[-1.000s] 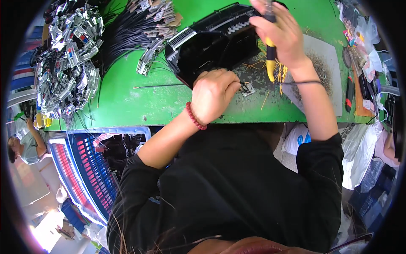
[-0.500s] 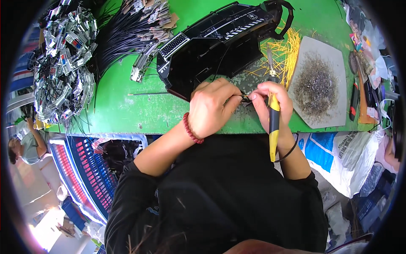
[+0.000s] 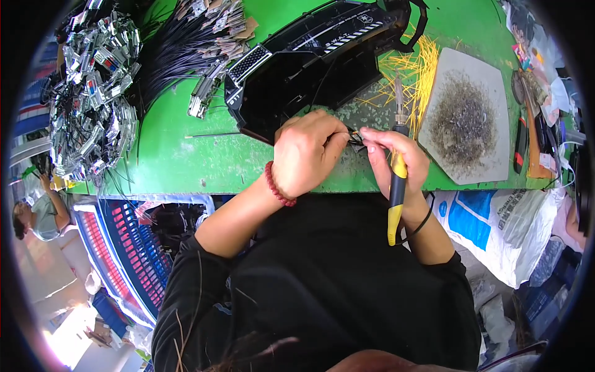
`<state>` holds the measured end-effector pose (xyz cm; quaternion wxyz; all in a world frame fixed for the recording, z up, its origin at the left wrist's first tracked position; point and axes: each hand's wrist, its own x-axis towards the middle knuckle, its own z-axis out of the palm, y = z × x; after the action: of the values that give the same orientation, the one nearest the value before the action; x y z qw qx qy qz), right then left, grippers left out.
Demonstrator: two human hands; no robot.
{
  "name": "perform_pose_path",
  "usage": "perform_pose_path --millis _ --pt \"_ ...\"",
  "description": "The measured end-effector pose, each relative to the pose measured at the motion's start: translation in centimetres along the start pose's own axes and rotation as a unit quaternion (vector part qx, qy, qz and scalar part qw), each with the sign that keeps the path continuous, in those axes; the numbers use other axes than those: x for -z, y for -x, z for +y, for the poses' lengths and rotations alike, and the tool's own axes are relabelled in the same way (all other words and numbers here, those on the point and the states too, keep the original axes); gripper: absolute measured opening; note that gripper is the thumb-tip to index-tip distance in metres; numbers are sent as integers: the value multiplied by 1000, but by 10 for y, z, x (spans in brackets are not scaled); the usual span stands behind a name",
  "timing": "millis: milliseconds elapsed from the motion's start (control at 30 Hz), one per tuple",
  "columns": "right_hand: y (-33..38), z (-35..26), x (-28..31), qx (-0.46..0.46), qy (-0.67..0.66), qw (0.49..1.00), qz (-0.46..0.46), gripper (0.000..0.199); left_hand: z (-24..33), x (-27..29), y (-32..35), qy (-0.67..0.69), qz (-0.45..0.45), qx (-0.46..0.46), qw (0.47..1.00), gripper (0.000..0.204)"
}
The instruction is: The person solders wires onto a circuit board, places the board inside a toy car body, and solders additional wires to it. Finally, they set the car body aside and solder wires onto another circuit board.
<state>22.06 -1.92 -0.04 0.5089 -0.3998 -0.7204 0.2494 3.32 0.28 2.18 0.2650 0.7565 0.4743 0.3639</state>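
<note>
While R hand (image 3: 396, 158) still grips soldering iron (image 3: 396, 180), tip now upright; L hand (image 3: 307, 152) stays pinching small part (image 3: 355, 137).

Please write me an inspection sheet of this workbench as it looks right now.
Surface: green bench top, scuffed near the front edge.
Job's things: small dark part with wires pinched between both hands; yellow-handled soldering iron in the right hand; long black housing behind.
Clutter: grey tray of dark scraps; yellow wire offcuts.
Hands: left hand and right hand meet at the part.
Cables: bundle of black leads; pile of metal connectors.
Surroundings: blue crate; white and blue sack; another person at far left.
</note>
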Motion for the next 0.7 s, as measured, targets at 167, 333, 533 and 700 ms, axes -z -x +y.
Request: perform_pose_path --millis 167,333,533,700 --pt "-6 -5 1 55 13 998 -3 22 1 1 0 19 5 -4 1000 3" --pt "-2 2 -4 -29 -81 996 16 21 4 3 -1 16 -6 21 1000 7" --pt "0 -1 -7 -36 -99 994 22 24 4 4 0 21 11 20 1000 6" --pt "2 -1 -6 -19 -80 996 23 23 3 4 0 39 5 24 999 4"
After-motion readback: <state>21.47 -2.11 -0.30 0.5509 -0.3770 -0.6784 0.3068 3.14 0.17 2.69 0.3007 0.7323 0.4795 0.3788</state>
